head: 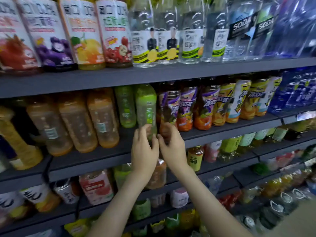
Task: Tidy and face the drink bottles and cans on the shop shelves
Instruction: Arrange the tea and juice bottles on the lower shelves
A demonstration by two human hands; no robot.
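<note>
My left hand (144, 147) grips the base of a green-labelled bottle (146, 106) standing at the front of the middle shelf (106, 156). Right beside it, my right hand (171, 144) holds the bottom of a dark tea bottle with a purple label (168, 106). The two hands touch each other at the thumbs. A second green bottle (125, 106) stands just left of the held one. Both held bottles are upright or nearly so; their bases are hidden by my fingers.
Orange drink bottles (102, 117) fill the middle shelf to the left, purple and yellow tea bottles (224, 103) to the right. Juice and clear water bottles (145, 35) line the shelf above. Lower shelves (222, 165) hold mixed small bottles below my arms.
</note>
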